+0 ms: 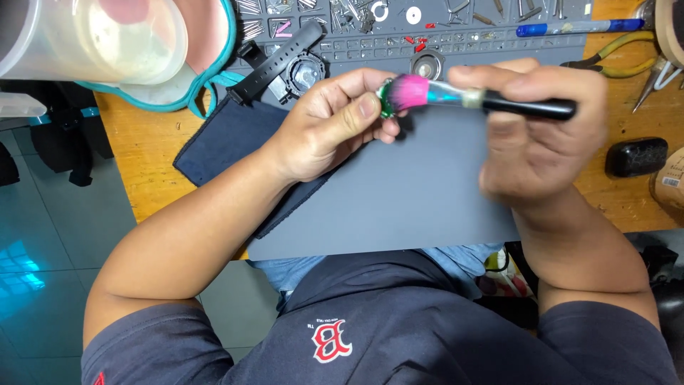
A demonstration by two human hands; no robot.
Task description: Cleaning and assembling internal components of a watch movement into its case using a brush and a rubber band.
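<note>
Left hand (331, 125) pinching a small green round part (385, 100), possibly a circuit board, right hand (531, 132) holding a black-handled brush with pink bristles (470, 96) touching it, above a grey work mat (399, 199), black strapped watch case (288, 68) lying behind on the orange wooden bench (135, 157).

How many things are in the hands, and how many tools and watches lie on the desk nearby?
Held:
brush: 1, right hand
small green part: 1, left hand
On the desk:
black watch: 1
blue pen: 1
yellow pliers: 1
Total: 5
</note>
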